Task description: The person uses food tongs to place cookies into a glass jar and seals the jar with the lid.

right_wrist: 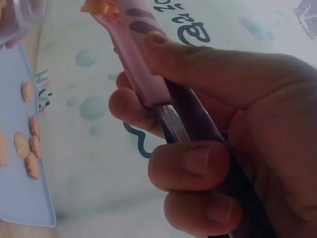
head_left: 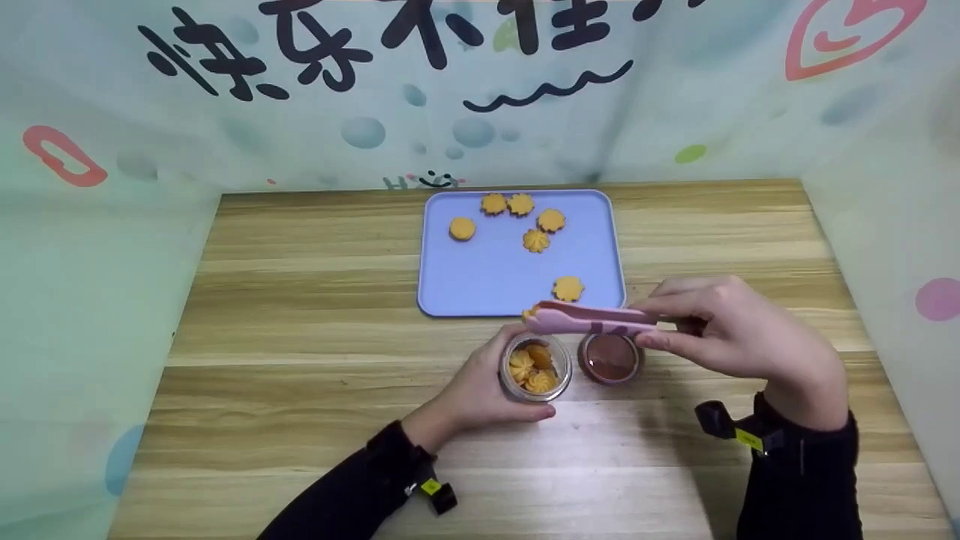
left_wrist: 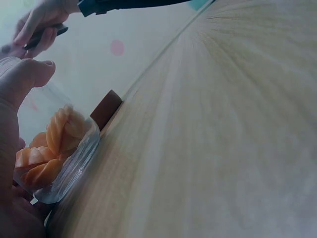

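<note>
My left hand grips a small glass jar standing on the wooden table, with several orange cookies inside it. My right hand holds pink tongs level above the jar. The tong tips pinch one orange cookie, seen also at the tips in the right wrist view. Just right of the jar lies its brown lid. Behind them a lilac tray carries several more flower-shaped cookies.
Pale printed walls enclose the table on three sides. Bare wooden tabletop spreads left and right of the tray and in front of the jar.
</note>
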`<state>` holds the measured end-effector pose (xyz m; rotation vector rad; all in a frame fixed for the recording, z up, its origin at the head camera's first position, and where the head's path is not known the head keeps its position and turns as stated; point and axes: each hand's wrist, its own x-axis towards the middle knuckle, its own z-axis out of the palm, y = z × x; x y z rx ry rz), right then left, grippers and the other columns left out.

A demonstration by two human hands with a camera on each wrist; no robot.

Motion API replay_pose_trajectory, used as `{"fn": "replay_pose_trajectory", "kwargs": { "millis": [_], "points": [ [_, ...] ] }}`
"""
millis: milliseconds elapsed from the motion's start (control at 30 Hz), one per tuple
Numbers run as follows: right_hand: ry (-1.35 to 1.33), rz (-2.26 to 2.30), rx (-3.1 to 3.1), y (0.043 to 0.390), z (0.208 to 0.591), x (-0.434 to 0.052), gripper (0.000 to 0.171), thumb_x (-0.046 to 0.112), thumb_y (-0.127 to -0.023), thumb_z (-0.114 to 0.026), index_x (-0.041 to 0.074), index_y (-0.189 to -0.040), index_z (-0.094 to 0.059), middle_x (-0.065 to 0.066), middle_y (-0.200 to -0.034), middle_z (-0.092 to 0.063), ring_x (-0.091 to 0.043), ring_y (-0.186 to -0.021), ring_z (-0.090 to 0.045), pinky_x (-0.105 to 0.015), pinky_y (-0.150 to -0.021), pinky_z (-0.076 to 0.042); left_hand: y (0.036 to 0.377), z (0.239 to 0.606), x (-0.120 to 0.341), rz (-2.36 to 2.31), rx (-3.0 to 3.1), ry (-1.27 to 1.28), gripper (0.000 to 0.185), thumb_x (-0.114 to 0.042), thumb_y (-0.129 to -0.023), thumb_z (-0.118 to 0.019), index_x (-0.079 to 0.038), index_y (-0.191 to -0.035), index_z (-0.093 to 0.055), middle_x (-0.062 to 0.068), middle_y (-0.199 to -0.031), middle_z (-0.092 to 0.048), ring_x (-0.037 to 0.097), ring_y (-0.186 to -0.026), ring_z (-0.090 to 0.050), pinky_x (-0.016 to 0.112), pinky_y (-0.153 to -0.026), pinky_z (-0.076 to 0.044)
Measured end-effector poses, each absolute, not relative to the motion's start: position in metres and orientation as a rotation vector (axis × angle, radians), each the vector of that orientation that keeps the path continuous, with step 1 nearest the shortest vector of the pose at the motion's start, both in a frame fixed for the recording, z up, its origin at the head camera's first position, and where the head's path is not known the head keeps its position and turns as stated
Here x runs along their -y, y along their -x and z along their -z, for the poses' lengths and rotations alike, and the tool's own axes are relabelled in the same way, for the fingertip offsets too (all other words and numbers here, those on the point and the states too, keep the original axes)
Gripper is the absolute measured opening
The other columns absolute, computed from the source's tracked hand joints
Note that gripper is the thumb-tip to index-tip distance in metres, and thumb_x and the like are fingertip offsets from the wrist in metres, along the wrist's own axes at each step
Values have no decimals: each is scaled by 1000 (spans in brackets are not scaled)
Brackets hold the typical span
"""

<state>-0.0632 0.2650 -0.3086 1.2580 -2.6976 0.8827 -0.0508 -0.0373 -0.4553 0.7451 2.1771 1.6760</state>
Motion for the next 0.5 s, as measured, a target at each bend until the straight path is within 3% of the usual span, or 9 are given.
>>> {"fn": "replay_pose_trajectory", "kwargs": {
  "millis": [100, 333, 500],
  "points": [
    [-1319, -931, 2696, 61, 308, -263, 29, 16, -82, -74, 23, -110, -70, 14, -93, -65, 3, -66, -52, -8, -58, -44, 50, 451, 38, -1675, -2163, -734, 93, -37, -59, -90, -34, -134, -36, -4, -128, -57, 13, -118, -56, 31, -108, -42],
    [-1351, -944, 2799, 59, 310, -261, 26, 23, -85, -72, 28, -110, -70, 16, -92, -66, 1, -70, -54, -10, -61, -45, 55, 468, 36, -1686, -2209, -803, 93, -44, -57, -89, -35, -133, -38, -15, -126, -55, 6, -115, -56, 27, -104, -45],
    [-1337, -912, 2845, 58, 311, -262, 27, 28, -84, -72, 31, -111, -69, 18, -87, -63, 2, -68, -52, -8, -58, -42, 57, 475, 36, -1683, -2227, -831, 92, -48, -56, -88, -36, -132, -38, -16, -123, -55, 5, -114, -56, 27, -102, -47]
  ]
}}
